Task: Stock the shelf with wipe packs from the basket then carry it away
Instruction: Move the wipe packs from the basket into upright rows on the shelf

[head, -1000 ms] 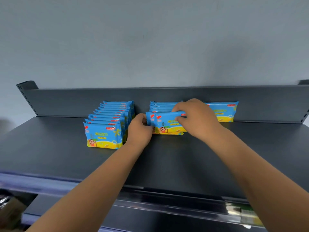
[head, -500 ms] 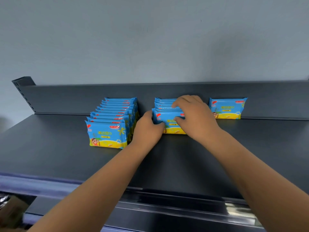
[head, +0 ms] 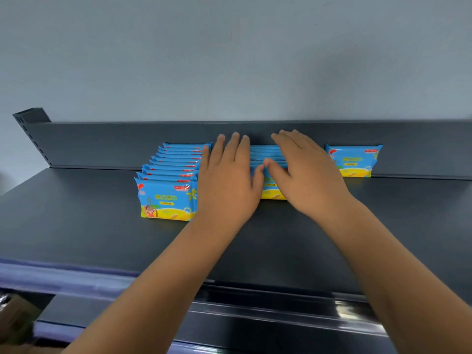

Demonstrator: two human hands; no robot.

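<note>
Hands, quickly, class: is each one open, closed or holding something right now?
Left hand: open, fingers straight, at the middle row of blue-and-yellow plastic wipe packs.
Right hand: open, fingers straight, over that row.

We see soft, even, cool light on the wall (head: pixel 229 60), with only faint shadows on the shelf (head: pixel 76 213) under the left hand (head: pixel 227 190) and right hand (head: pixel 311 180) and beside the packs (head: pixel 166 200). A bright streak of glare lies on the front rail (head: pixel 355 309) at lower right. We find the fingertips (head: pixel 235 136) slightly smeared, the lower-left corner blurred, and the shelf's lines bowed toward the edges by the wide lens.
</note>
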